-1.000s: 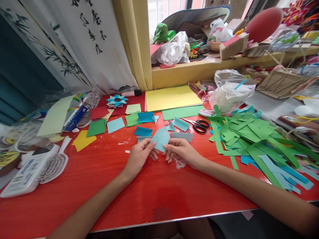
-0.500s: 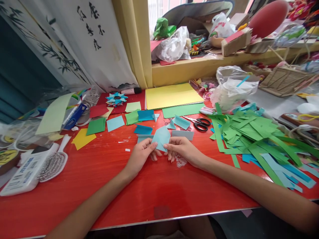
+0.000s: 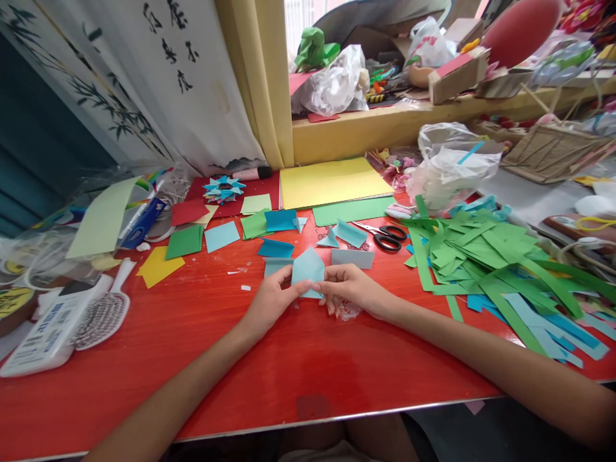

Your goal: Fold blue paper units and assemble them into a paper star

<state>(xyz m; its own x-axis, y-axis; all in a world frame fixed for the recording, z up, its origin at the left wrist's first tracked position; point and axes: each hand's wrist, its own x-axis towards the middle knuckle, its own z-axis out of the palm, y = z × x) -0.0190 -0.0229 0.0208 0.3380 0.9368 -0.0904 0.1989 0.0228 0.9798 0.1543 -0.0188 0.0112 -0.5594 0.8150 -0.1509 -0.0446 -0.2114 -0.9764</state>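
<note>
Between my two hands is a light blue folded paper (image 3: 308,267), its pointed end facing away from me. My left hand (image 3: 275,296) pinches its lower left part, the thumb lying across the front. At the lower right edge my right hand (image 3: 355,290) grips the paper, with the other fingers curled below. Just beyond lie folded blue papers (image 3: 276,248), a small light blue folded piece (image 3: 328,239) and a creased light blue sheet (image 3: 350,233). A grey-blue folded strip (image 3: 353,258) rests behind my right hand.
Black-handled scissors (image 3: 386,238) lie right of the folded pieces. Green paper strips (image 3: 481,256) are heaped at the right. A white hairbrush (image 3: 103,314) and a white box (image 3: 52,333) sit at the left. Yellow sheets (image 3: 332,183) and a blue-white paper ring (image 3: 224,188) are at the back.
The light blue paper has turned from a tilt to point straight away from me. My left thumb has slid toward the middle of its lower edge.
</note>
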